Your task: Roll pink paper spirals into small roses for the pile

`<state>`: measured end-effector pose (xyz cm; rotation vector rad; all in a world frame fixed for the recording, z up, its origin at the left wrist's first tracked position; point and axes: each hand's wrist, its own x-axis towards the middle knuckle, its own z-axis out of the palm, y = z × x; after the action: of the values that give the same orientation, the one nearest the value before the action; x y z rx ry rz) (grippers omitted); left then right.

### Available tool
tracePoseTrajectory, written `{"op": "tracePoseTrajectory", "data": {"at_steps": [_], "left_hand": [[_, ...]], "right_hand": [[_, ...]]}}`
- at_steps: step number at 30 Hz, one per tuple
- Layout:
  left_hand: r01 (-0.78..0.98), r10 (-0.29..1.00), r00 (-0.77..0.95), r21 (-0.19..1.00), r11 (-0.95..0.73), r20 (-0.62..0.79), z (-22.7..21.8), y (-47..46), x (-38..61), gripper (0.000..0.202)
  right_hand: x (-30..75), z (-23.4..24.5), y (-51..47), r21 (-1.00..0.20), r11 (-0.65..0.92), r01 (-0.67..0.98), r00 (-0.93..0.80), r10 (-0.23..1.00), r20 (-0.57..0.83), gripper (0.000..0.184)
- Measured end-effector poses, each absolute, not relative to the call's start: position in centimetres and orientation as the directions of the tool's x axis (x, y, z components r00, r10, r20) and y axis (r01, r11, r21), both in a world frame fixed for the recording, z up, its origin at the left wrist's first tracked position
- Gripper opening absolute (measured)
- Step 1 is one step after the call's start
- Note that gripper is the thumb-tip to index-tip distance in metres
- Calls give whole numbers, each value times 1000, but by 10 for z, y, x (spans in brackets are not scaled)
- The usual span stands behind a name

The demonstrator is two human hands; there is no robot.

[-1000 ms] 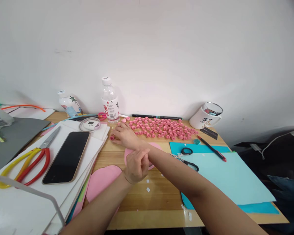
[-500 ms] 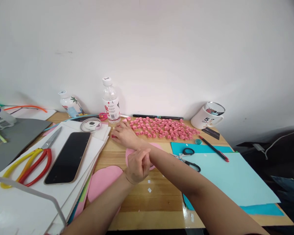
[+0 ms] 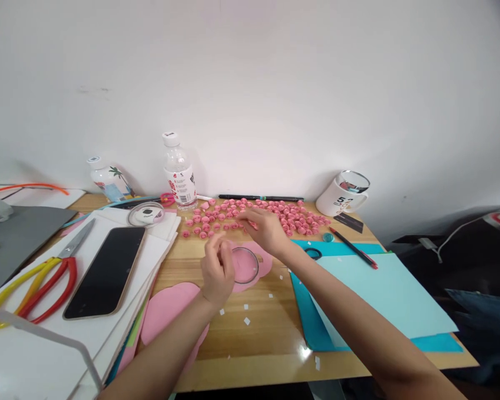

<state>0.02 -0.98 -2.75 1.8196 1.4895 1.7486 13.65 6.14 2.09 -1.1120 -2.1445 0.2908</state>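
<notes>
Several small pink paper roses [image 3: 250,216] lie in rows on the wooden desk [image 3: 254,344] near the wall. My right hand [image 3: 264,228] reaches over their front edge, fingers pinched among the roses; what they grip is too small to make out. My left hand [image 3: 217,269] hovers nearer me with fingers curled together, just left of a clear round lid [image 3: 244,265] that rests on a pink paper circle [image 3: 266,261]. Another pink paper shape [image 3: 166,311] lies under my left forearm.
A white paper stack [image 3: 158,250] at left carries a black phone [image 3: 104,272], red-and-yellow scissors [image 3: 33,283] and a tape roll [image 3: 145,214]. Two bottles [image 3: 178,172] stand at the wall. Light blue sheets [image 3: 383,294], a pen [image 3: 352,247], black scissors [image 3: 312,253] and a white mug [image 3: 342,195] sit at right.
My right hand has left the far-left end of the roses and moved right to the middle of the rows. The left hand shifted slightly left, uncovering the clear lid.
</notes>
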Motion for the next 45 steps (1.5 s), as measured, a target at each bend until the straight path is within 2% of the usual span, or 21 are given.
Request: {"op": "tracePoseTrajectory", "data": {"at_steps": [3,6,9,12,15,18,22,25,27,29,31,33,36,38,40,42,45], "left_hand": [[554,789,-272,760,-339,551,-27,-3,1,27],[683,820,-181,669,-293,544,-26,-2,2,28],[775,842,-19,540,-328,539,-30,-1,1,32],[803,842,68,472,-365,535,-35,1,-1,33],[752,857,52,545,-371,512,-33,3,-4,37],[654,880,6,664,-362,474,-24,4,-4,36],[485,844,228,695,-530,485,-9,3,-2,25],[430,818,313,696,-576,483,-5,2,-2,25],[461,816,339,673,-578,468,-6,1,-3,26],[539,826,355,625,-564,438,-9,1,-5,30],[607,840,366,582,-541,400,-12,0,-5,35],[623,863,351,596,-506,364,-12,-1,-4,32],[535,932,225,763,-362,284,-7,-1,-1,22],[341,979,134,921,-189,151,-2,-1,1,35],[65,991,133,998,-5,-3,3,0,3,51],[-141,975,186,979,147,-119,5,1,3,61],[-200,951,249,951,237,-185,5,1,2,61]], "right_hand": [[176,15,35,-596,461,658,-291,885,363,15],[193,2,15,-682,359,637,-253,933,255,11],[193,-13,7,-678,322,661,-248,946,208,14],[188,-24,8,-601,326,730,-237,945,225,20],[185,-27,9,-530,303,792,-211,950,229,19],[182,-26,9,-531,251,810,-195,968,160,10],[182,-24,7,-575,224,787,-178,975,137,5],[185,-24,8,-743,174,647,-107,985,137,8],[188,-22,9,-891,96,443,-27,995,94,14],[190,-19,11,-979,20,202,42,999,29,22],[192,-16,12,-999,-28,-19,73,997,-29,28],[193,-13,12,-976,-59,-211,66,995,-74,30],[193,-9,9,-910,-93,-404,-31,996,-88,27],[193,-7,4,-885,-141,-444,-155,985,-79,24],[193,-5,0,-883,-192,-427,-284,956,-71,23],[192,-5,-4,-898,-219,-382,-369,927,-69,22],[190,-4,-5,-936,-198,-290,-406,912,-66,29]]}}
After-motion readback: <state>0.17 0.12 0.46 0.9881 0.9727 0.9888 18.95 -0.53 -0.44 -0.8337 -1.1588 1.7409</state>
